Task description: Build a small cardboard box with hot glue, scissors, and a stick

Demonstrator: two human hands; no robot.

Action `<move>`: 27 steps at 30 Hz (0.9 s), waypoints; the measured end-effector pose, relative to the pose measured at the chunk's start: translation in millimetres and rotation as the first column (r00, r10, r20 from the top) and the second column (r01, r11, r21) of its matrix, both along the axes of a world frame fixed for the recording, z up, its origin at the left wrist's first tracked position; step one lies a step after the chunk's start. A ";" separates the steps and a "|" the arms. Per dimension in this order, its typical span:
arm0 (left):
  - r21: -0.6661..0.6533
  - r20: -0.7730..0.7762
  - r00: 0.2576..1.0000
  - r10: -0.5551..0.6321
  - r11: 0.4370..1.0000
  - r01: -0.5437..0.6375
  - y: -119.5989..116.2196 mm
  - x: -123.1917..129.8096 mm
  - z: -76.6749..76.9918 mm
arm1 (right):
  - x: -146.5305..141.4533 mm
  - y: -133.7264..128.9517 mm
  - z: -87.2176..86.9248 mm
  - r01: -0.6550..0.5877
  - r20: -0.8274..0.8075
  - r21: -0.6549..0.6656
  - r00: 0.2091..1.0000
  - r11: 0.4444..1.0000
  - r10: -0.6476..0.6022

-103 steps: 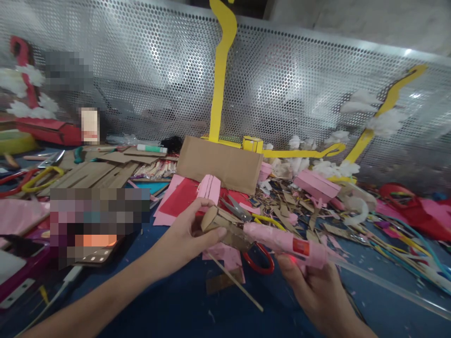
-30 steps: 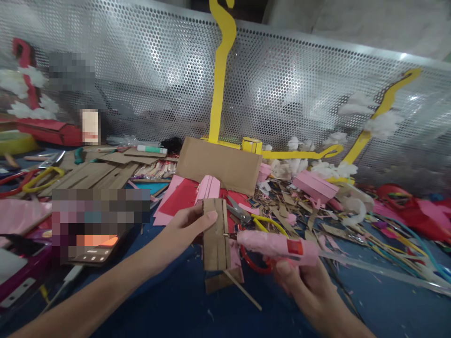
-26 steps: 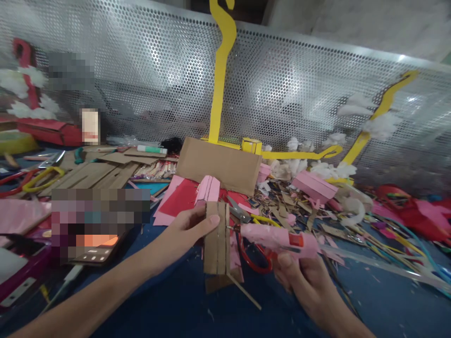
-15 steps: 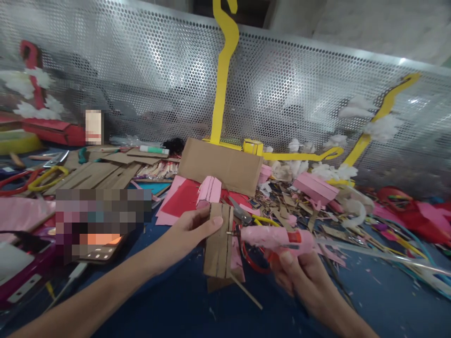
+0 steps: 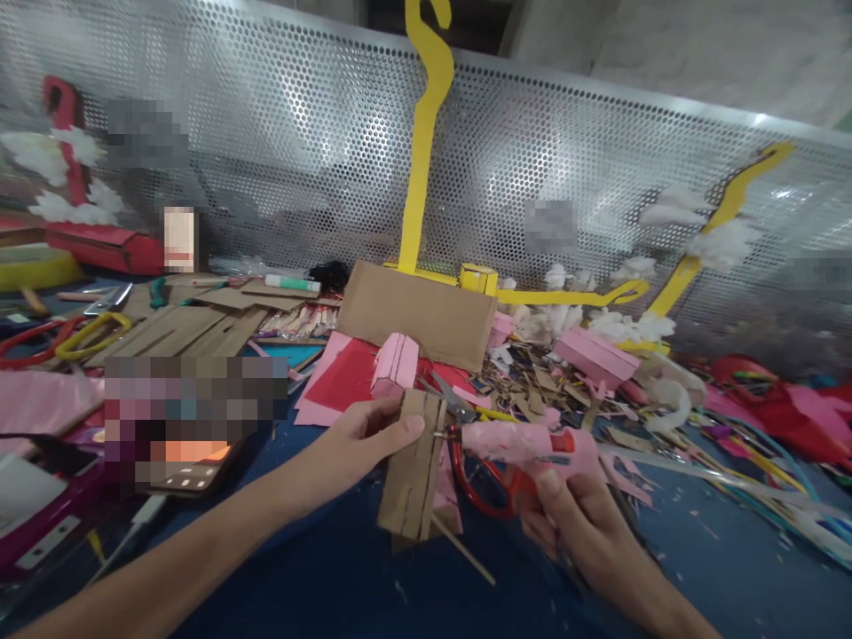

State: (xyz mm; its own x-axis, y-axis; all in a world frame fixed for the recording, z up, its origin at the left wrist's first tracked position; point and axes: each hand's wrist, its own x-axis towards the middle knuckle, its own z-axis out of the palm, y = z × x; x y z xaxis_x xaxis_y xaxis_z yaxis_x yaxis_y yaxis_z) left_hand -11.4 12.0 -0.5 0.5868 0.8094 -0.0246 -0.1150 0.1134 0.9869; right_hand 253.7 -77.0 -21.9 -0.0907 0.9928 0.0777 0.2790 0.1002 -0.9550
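Note:
My left hand [image 5: 373, 448] grips a folded brown cardboard piece [image 5: 411, 475] near its upper end, thumb on its face and fingers behind. A pink glue gun [image 5: 516, 444] is in my right hand [image 5: 572, 506], its metal tip at the cardboard's right edge; I cannot tell whether it touches. Beneath the cardboard a pink piece [image 5: 447, 497] and a thin stick [image 5: 466, 550] show in part. Behind the gun's nozzle lie scissors [image 5: 489, 488] with red handles. A small pink folded box [image 5: 395, 364] lies just beyond my left hand.
A cardboard panel [image 5: 416, 311] leans before a tall yellow cutout [image 5: 422, 151] and a perforated metal screen [image 5: 299, 133]. Cardboard scraps [image 5: 532, 382] are heaped at right. A phone [image 5: 193, 466], a purple power strip [image 5: 67, 515] and yellow-handled scissors [image 5: 93, 335] lie at left.
The cardboard piece has tilted, its lower end shifting slightly left and its upper end right. The glue gun has moved a little right with it, staying at the right edge.

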 end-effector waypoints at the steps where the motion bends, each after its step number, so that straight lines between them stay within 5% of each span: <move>1: 0.004 -0.006 1.000 -0.003 1.000 0.003 0.0 -0.2 -0.4 | -0.4 0.1 0.3 0.000 -0.002 -0.009 1.000 1.000 0.000; 20: 0.088 -0.046 0.996 -0.072 0.993 0.076 0.9 0.1 -1.2 | -2.9 2.5 6.5 0.009 -0.081 0.073 0.997 0.997 -0.003; 27: 0.089 -0.031 0.997 -0.069 0.993 0.072 0.9 0.2 -3.4 | -14.1 -1.9 11.1 0.122 -0.087 0.079 0.990 0.989 -0.115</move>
State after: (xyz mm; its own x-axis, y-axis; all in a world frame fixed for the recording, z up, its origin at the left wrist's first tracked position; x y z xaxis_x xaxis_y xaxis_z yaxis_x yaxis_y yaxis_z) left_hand -11.2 12.9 -3.9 0.6424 0.7658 0.0290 -0.0819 0.0310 0.9962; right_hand 239.6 -78.9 -10.8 0.0375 0.9858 0.1635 0.2146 0.1518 -0.9648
